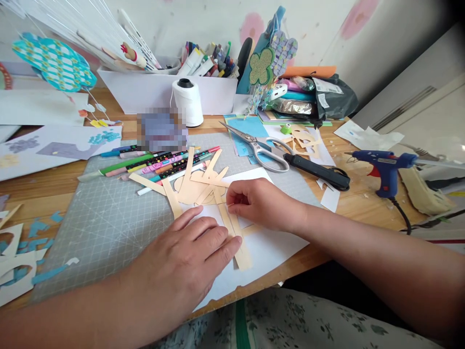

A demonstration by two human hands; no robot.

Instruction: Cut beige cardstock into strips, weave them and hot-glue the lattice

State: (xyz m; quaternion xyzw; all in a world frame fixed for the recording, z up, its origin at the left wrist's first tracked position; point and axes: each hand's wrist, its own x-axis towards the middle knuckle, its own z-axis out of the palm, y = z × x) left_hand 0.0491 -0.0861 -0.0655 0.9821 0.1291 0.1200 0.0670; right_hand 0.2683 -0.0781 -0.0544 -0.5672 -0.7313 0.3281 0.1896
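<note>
Several cream paper strips (242, 252) lie crossed over one another on white paper (272, 252), above a grey cutting mat (98, 232). My left hand (199, 252) rests palm down on the white paper, fingers spread, its fingertips beside and on the long strip nearest me. My right hand (257, 203) is closed in a pinch at the right end of a strip that runs leftward across the pile; what lies between thumb and forefinger is too small to make out. Cut cream pieces with rounded outlines (187, 191) show under the strips.
Coloured pens (160, 165) lie behind the strips. Scissors (257, 145), a black-handled tool (316, 172) and a blue glue gun (387, 167) are at the right. A thread spool (192, 104) stands before a pen box (127, 92). Blue scraps (39, 242) lie left.
</note>
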